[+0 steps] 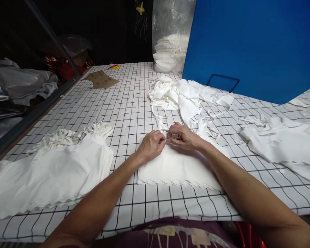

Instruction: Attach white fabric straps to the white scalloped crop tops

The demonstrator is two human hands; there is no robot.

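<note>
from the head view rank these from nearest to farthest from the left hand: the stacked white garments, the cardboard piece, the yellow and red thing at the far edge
From the left hand:
1. stacked white garments, near left.
2. cardboard piece, farther back, left.
3. yellow and red thing, far table edge.

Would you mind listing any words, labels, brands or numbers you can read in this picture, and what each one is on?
No readable text anywhere.
Brown cardboard piece: faint rows of marks, too small and blurred to read.
Blue board: plain, no writing.
White garment under the left hand and right hand: no label or print visible.
Plastic bag: no print visible.
</note>
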